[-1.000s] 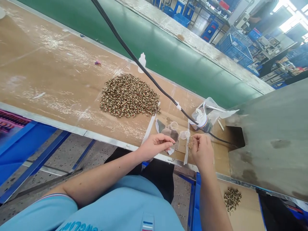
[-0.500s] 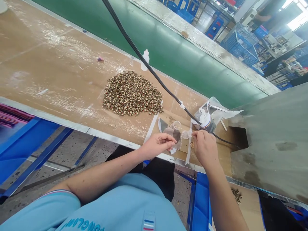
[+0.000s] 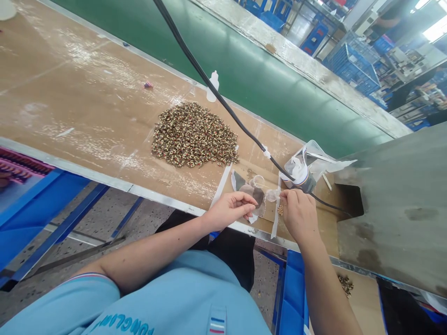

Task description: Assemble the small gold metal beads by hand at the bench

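A long brown worktop ran from left to right, with a big gray metal box at its right end. A big heap of gold bits lay on the worktop, left of the hands and farther away, maybe to leave the hands some room. The right hand was near the close edge, its fingers bent down at the right side of a clear dish. I could not tell if they gripped the dish or only touched it. The left hand was just left of the dish, finger and thumb close together like a pinch, which would suit small things. I could not tell if something tiny was in there. A white bottle stood at the far edge, likely out of the way. A small heap lay lower, near and right. Tiny gold beads lay just beside the right fingers, maybe for easy reach.

One second before, the right fingers were by the beads and apart from the dish, and more of the small heap showed beside the right arm. The left hand looked almost the same.
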### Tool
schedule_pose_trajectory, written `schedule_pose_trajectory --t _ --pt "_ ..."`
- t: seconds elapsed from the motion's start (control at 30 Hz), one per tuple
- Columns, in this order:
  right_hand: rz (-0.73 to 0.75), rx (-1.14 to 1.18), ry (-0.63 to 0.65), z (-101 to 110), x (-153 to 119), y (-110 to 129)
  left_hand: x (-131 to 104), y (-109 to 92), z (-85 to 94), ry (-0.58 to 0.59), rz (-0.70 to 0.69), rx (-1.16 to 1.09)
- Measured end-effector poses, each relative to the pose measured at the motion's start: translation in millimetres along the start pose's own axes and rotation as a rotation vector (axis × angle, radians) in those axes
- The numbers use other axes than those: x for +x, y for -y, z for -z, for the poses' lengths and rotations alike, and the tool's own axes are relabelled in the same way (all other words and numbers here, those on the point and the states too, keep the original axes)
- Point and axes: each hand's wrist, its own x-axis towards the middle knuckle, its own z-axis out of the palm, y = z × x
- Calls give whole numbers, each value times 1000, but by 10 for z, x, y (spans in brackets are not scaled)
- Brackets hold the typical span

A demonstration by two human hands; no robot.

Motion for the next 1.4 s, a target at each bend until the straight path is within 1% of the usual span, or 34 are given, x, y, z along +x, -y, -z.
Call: schedule_pose_trajectory --t 0.27,0.67,0.83,0.93,1.03,1.13,1.27,1.4 --pt "29 -50 33 34 7 5 13 19 5 2 -44 -26" --pt "56 -59 24 43 12 6 18 18 7 -11 -6 -69" --pt "-2 19 13 30 -4 -27 18 10 8 -16 16 -84" --pt "-94 145 -25 29 -31 -20 20 -7 5 -16 33 -122" --pt "-222 329 -52 38 -65 83 16 -29 6 -15 53 -178" --pt "-296 518 -82 47 -88 287 3 -50 19 3 70 -221" --pt "-288 666 -114 21 -84 560 -13 -68 42 34 85 -255" --pt "-276 664 -125 -39 -67 676 -10 -75 53 48 101 -282"
